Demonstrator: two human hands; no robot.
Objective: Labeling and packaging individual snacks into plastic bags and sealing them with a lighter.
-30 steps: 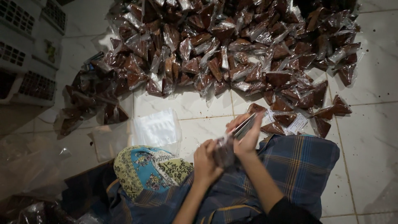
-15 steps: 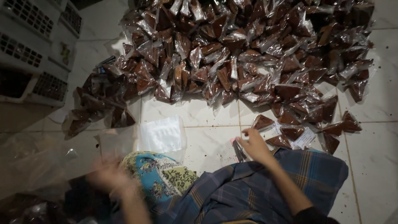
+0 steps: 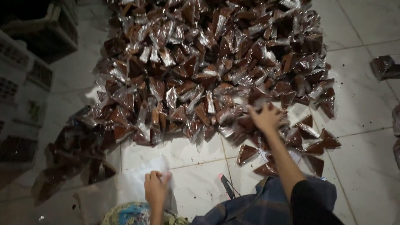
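Observation:
A big heap of small clear packets filled with dark brown stuff (image 3: 216, 62) covers the white tiled floor. My right hand (image 3: 264, 117) reaches out over the heap's near edge, fingers spread on the packets there; it is blurred. My left hand (image 3: 156, 187) rests with bent fingers on a flat stack of empty clear plastic bags (image 3: 135, 181) near my lap. Whether it pinches a bag is unclear. A small dark tool with a pink tip (image 3: 226, 184) lies on the tile between my hands.
White slatted crates (image 3: 25, 83) stand at the left. Loose packets (image 3: 314, 143) lie to the right of my forearm, and more darker ones (image 3: 75, 154) at the left. A stray packet (image 3: 383, 66) sits far right. My checked blue cloth (image 3: 258, 208) covers my lap.
My hands were together over my lap holding a packet. The right hand has since stretched forward onto the heap, and the left has swung left and down to the empty bags.

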